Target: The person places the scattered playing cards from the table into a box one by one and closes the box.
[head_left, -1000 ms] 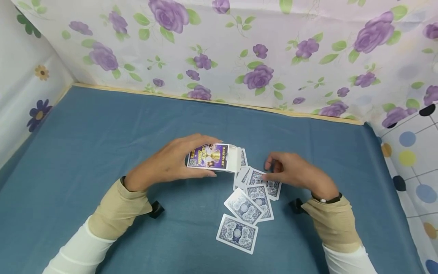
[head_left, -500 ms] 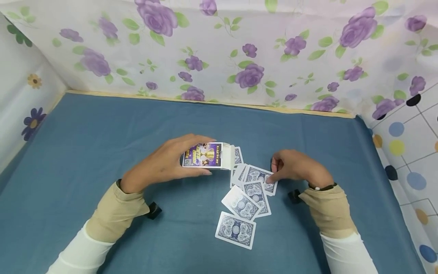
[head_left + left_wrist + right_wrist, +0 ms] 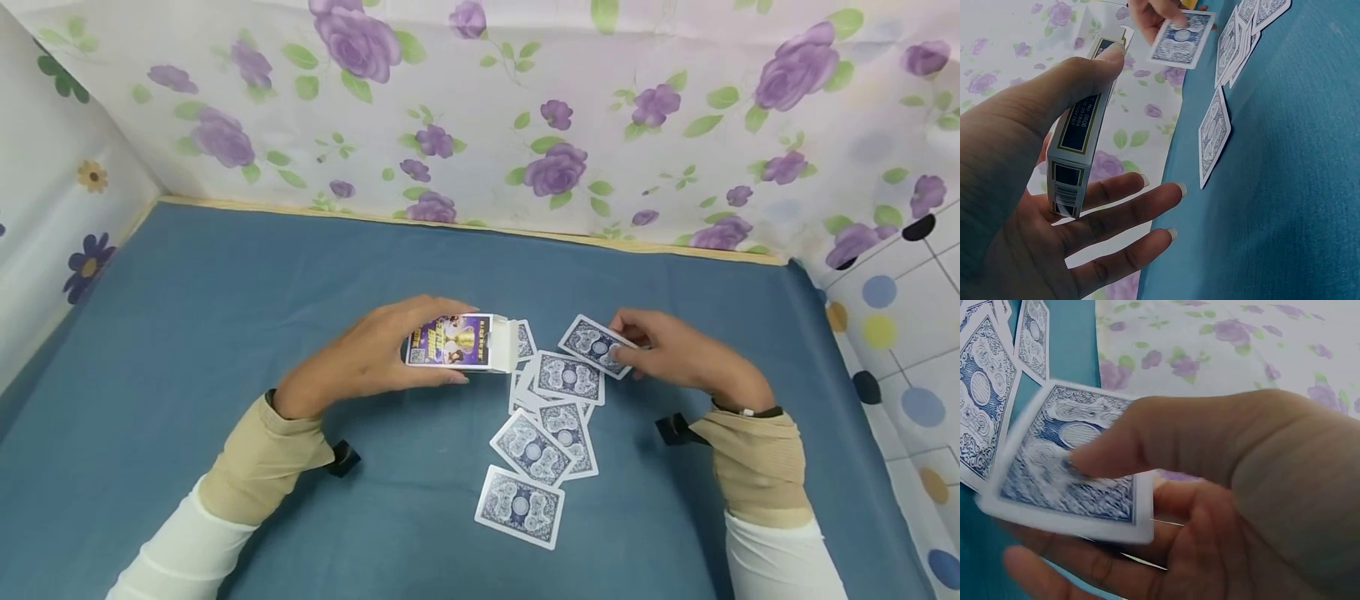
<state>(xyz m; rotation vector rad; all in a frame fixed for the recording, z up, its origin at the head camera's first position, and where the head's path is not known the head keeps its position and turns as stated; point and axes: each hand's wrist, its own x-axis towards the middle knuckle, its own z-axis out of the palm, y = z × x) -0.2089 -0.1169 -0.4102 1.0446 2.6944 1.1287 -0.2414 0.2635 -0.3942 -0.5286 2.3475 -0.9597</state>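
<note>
One card (image 3: 592,343) is what I have up in the right hand (image 3: 678,354), thumb clamped on its patterned back and fingers beneath, lifted beside the heap of cards (image 3: 568,379) on the blue-covered desk (image 3: 270,275). I'd call this step taking a single card off the heap. My left hand (image 3: 367,358) pinches the card box (image 3: 453,342) by its sides, some fingers spread apart, the white end facing the heap. Moving the card calls, I judge, for a firm pinch and a level tilt. In my way, that white end hides part of a back card, and the heap overlaps itself, so cards could drag together. A floral sheet (image 3: 450,117) stands behind the desk.
</note>
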